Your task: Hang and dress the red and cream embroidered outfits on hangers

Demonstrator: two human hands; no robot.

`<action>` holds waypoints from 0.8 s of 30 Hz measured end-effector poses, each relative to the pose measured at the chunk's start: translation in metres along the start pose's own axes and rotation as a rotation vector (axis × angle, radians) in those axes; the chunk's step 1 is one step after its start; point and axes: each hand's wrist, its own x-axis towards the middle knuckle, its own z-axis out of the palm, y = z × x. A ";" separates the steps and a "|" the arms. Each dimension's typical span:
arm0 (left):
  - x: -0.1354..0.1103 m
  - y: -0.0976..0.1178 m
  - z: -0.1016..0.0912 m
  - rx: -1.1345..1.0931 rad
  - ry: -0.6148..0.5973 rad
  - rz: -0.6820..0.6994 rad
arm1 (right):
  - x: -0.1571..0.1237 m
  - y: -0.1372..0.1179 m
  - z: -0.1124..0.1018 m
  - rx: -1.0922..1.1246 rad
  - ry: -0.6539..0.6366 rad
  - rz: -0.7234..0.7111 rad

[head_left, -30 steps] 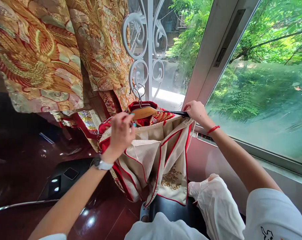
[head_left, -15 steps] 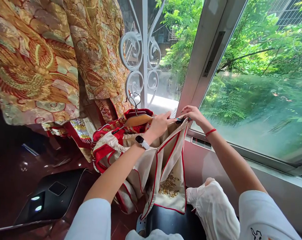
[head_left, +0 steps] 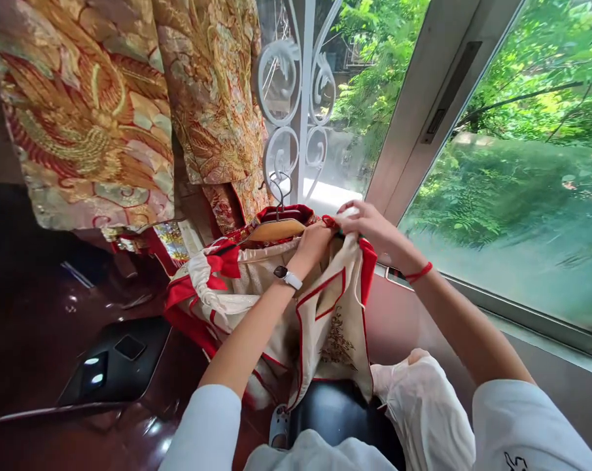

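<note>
Hanging just below the hanger [head_left: 277, 230], the cream red-edged garment [head_left: 345, 330] is gripped at its top edge, near the hanger's right end, by the right hand [head_left: 363, 224]. The left hand [head_left: 318, 241] is placed just beside it; whether fabric is pinched there cannot be told, fingertips being hidden. A red collar [head_left: 303, 210] is seen behind the hanger.

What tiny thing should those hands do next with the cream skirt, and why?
Maybe the right hand should smooth the top corner of the cream skirt while the left hand steadies it: both hands are there, and it puckers beneath them.
</note>
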 end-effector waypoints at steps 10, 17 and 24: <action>-0.130 -0.001 -0.077 -0.017 0.589 -0.379 | -0.030 0.071 0.011 -0.058 -0.071 -0.012; -0.190 -0.047 -0.106 0.219 0.419 -1.015 | -0.030 0.069 0.015 -0.693 0.177 -0.207; -0.185 -0.079 -0.120 -0.498 0.602 -0.848 | -0.031 0.066 0.019 -0.426 0.149 -0.354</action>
